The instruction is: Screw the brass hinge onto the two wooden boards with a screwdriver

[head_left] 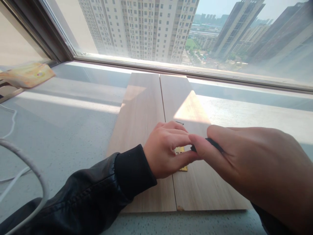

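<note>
My right hand (246, 156) is closed round a black-handled tool (214, 143), whose dark front end shows between the fingers; its working tip is hidden. My left hand (168, 148) lies low over the two boards, thumb and index finger closed in at the front of that tool. What those fingertips pinch is covered by my right thumb. Under my left hand, a brass-coloured hinge plate (184, 169) rests by the seam, mostly covered, with small dark spots on it. Pale wood boards, the left board (141, 111) and the right board (205, 192), lie side by side with a narrow gap.
A small dark metal piece (179, 123) lies on the right board beyond my left fingers. White cables (36, 173) loop at the left. A yellow-orange packet (31, 75) sits at the far left of the speckled countertop (80, 130). The window frame (137, 65) borders the back.
</note>
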`<state>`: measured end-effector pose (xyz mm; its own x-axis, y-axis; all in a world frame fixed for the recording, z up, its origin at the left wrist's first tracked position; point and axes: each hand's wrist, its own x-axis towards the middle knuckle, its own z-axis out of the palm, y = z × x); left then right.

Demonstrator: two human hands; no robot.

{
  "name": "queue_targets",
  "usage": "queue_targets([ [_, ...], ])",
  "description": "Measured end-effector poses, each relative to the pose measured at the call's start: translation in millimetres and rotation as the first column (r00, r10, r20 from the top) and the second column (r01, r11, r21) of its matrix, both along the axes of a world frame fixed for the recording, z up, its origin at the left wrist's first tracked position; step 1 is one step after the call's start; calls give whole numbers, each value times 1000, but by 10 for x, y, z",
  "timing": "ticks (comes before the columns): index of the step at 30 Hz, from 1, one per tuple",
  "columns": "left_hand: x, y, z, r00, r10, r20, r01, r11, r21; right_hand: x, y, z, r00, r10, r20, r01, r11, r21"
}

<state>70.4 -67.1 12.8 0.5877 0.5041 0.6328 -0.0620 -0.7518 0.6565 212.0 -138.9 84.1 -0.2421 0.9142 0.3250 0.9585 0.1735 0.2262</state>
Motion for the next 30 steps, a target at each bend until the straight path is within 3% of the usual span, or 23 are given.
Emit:
queue_targets([
  [3, -2, 36, 15, 993, -107, 49, 109, 993, -49, 11, 1, 13, 988, 145, -58, -148, 988, -35],
  [6, -16, 87, 39, 951, -309, -11, 306, 946, -111, 25, 8, 50, 959, 264, -98, -270, 962, -44],
  [8, -22, 100, 45, 935, -351, -41, 343, 929, -137, 43, 12, 72, 942, 310, -127, -322, 943, -82],
  [10, -17, 90, 34, 954, -300, -5, 297, 947, -126, 64, 9, 81, 945, 298, -134, -312, 946, -94],
  [15, 23, 23, -24, 992, -106, 69, 111, 991, -75, 82, -34, 55, 1000, 15, 5, -15, 998, 56],
  [17, 30, 14, -25, 993, -76, 89, 81, 995, -63, 72, -50, 38, 999, 46, -1, -46, 999, 18],
  [19, 14, 32, -1, 987, -131, 97, 139, 987, -79, 65, -59, 25, 992, 121, -32, -122, 992, -33],
  [22, -62, 122, 59, 974, -218, 55, 225, 947, -230, 85, -62, 16, 987, 155, -44, -157, 987, -35],
  [24, -125, 214, 79, 989, -143, 48, 150, 910, -387, 123, -59, 18, 985, 168, -33, -169, 985, -35],
  [26, -173, 312, 59, 996, 31, 88, 16, 871, -491, 171, -55, 23, 980, 195, -41, -197, 979, -52],
  [30, -185, 440, -55, 968, 214, 127, -114, 834, -540, 254, -55, 49, 958, 243, -156, -263, 956, -129],
])
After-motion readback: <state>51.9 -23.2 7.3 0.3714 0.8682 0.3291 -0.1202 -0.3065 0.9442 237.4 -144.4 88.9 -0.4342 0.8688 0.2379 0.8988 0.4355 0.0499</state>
